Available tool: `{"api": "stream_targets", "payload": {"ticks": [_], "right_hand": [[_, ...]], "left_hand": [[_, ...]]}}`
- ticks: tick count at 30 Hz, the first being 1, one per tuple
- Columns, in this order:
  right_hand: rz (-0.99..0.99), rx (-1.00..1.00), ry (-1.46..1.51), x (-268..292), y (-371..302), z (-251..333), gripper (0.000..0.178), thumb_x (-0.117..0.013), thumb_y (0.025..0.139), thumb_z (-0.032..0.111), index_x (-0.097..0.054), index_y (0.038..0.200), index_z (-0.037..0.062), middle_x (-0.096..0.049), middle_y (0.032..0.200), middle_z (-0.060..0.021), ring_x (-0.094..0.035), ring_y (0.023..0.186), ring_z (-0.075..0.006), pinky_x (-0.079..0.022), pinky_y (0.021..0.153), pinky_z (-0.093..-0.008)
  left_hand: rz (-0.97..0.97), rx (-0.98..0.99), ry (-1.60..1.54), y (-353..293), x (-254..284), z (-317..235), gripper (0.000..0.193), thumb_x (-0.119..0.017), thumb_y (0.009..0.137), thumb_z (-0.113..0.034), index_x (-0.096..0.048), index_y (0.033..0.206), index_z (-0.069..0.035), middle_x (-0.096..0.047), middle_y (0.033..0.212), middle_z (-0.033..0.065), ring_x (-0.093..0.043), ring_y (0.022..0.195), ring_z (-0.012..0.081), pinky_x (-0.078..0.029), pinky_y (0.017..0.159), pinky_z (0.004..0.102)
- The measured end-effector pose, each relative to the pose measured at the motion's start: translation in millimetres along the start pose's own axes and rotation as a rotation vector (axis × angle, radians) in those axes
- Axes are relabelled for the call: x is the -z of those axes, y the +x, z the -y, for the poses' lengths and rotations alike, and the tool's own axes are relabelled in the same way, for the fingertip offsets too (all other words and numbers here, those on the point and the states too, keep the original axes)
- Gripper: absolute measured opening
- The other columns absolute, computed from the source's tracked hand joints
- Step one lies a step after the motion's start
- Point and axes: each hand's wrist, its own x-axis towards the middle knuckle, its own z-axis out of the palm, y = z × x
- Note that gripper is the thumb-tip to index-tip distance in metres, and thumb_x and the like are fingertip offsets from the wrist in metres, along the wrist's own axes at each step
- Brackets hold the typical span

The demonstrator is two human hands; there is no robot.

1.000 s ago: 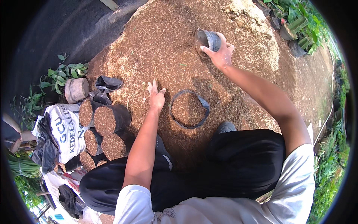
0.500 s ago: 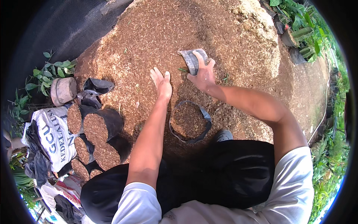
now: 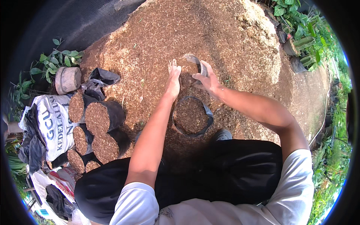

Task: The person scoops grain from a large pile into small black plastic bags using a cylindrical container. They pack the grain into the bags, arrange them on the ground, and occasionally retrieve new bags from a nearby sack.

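In my right hand (image 3: 210, 80) is a grey, curved container piece (image 3: 192, 58), its opening turned toward the left and brown mix showing inside its curve. My thumb lies on the near side and the fingers wrap its right wall. Just left of the opening, my left hand (image 3: 173, 80) is held with fingers stretched out and nothing gripped. Both hands are over a big mound of brown, fibrous planting mix (image 3: 157, 41). Below them, in front of my knees, a round black planting bag (image 3: 209, 119) stands upright with mix inside.
Several filled black planting bags (image 3: 117, 116) stand together at the left, beside a white printed sack (image 3: 56, 123). Behind them are a grey pot (image 3: 68, 80) and crumpled black plastic (image 3: 103, 77). Dark sheeting (image 3: 86, 26) borders the mound; potted plants (image 3: 300, 45) line the right.
My right hand has turned the grey container piece so its opening faces left. My left hand has moved right, close to it. The mix in the round bag looks higher.
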Motion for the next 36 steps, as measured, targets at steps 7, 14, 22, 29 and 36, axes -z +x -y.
{"api": "stream_targets", "payload": {"ticks": [7, 14, 22, 29, 36], "right_hand": [[0.011, 0.05, -0.022, 24, -49, 14, 0.088, -0.075, 0.095, 0.013, -0.022, 0.166, 0.0227, -0.054, 0.137, -0.0121, -0.063, 0.116, -0.0249, -0.061, 0.102, -0.0503], [0.003, 0.37, -0.442, 49, -112, 28, 0.087, -0.083, 0.091, 0.027, -0.034, 0.163, 0.0215, -0.049, 0.152, -0.0137, -0.054, 0.134, -0.0302, -0.052, 0.11, -0.0492], [-0.102, 0.594, -0.898, 40, -165, 16, 0.097, -0.096, 0.075, 0.036, -0.046, 0.158, 0.0271, -0.043, 0.14, -0.0193, -0.048, 0.134, -0.0372, -0.044, 0.119, -0.0459], [-0.104, 0.683, -0.977, 42, -178, 18, 0.099, -0.098, 0.072, 0.033, -0.047, 0.156, 0.0268, -0.04, 0.144, -0.0236, -0.044, 0.138, -0.0412, -0.042, 0.119, -0.0492], [-0.071, 0.745, -1.057, 33, -184, 17, 0.096, -0.098, 0.072, 0.029, -0.049, 0.154, 0.0344, -0.031, 0.149, -0.023, -0.041, 0.142, -0.0449, -0.042, 0.121, -0.0513]], "left_hand": [[0.0, -0.092, 0.226, -63, 30, -70, 0.07, -0.05, 0.107, -0.056, -0.048, 0.16, -0.01, -0.035, 0.171, 0.017, -0.027, 0.16, 0.0305, -0.017, 0.131, 0.0411], [0.232, 0.118, 0.649, -102, 61, -86, 0.063, -0.063, 0.103, -0.048, -0.058, 0.151, -0.007, -0.061, 0.15, 0.0157, -0.054, 0.143, 0.0293, -0.039, 0.12, 0.0423], [0.475, 0.234, 0.729, -114, 52, -99, 0.048, -0.068, 0.096, -0.02, -0.065, 0.141, -0.006, -0.07, 0.136, 0.0115, -0.061, 0.131, 0.0253, -0.044, 0.114, 0.0388], [0.481, 0.095, 0.74, -132, 47, -108, 0.063, -0.075, 0.087, -0.007, -0.058, 0.148, -0.01, -0.071, 0.13, 0.0111, -0.064, 0.122, 0.0229, -0.047, 0.109, 0.0372], [0.448, 0.073, 0.655, -131, 55, -105, 0.046, -0.067, 0.093, 0.0, -0.064, 0.138, -0.009, -0.073, 0.115, 0.0049, -0.067, 0.106, 0.0178, -0.051, 0.099, 0.0348]]}}
